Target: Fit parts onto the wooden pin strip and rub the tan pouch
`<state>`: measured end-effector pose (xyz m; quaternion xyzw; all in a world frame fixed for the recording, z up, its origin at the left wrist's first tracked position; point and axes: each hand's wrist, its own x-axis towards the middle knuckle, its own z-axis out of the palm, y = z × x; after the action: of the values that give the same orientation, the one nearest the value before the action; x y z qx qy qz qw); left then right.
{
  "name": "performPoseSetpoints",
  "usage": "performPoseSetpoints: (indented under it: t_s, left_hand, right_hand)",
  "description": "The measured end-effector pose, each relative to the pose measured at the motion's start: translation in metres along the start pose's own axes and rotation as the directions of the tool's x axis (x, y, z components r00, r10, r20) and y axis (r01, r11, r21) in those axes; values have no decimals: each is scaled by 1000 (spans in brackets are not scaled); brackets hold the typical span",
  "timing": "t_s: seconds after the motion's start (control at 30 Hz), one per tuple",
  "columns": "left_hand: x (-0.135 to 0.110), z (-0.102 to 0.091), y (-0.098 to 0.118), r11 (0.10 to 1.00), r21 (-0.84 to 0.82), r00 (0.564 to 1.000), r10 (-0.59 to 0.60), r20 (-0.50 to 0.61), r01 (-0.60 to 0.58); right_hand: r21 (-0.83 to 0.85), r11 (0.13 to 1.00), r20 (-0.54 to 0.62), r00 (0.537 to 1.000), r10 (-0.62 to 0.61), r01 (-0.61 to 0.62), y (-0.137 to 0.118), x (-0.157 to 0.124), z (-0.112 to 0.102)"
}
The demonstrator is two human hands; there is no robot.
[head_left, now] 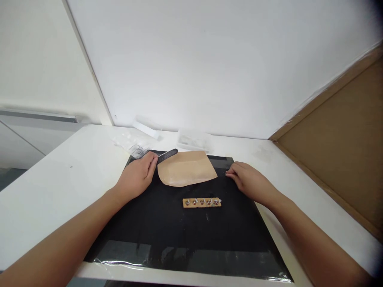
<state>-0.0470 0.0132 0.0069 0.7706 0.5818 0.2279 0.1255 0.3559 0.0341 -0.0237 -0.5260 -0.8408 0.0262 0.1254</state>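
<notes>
My left hand (138, 172) is closed in a pinch on one end of a dark, round-tipped strip that looks like a nail file (169, 154). The strip's free end points right, over the upper left edge of a tan sheet of paper (187, 169). To the right of the sheet, my right hand (247, 179) has its thumb and fingers pressed together above the black mat; whatever they hold is too small to make out. Nearer to me lies a small wooden strip (198, 203) with several shiny round studs and whitish bits on it.
The black mat (167, 223) has a glossy clear cover and lies on a white table (74, 175). Behind it are a clear plastic bag (127, 139), a white box (146, 129) and a translucent tray (194, 139). A white wall stands behind, and a brown board (338, 135) on the right.
</notes>
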Motion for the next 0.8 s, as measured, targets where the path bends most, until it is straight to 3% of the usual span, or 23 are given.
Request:
performPoseSetpoints:
  t_s: [0.5, 0.8]
  left_hand:
    - [0, 2, 0, 1000, 18, 1000, 22, -9, -22]
    - [0, 4, -1, 998, 22, 999, 51, -9, -50]
  right_hand:
    - [94, 995, 116, 993, -37, 26, -2, -9, -14]
    - [153, 988, 199, 980, -11, -20, 4, -14, -18]
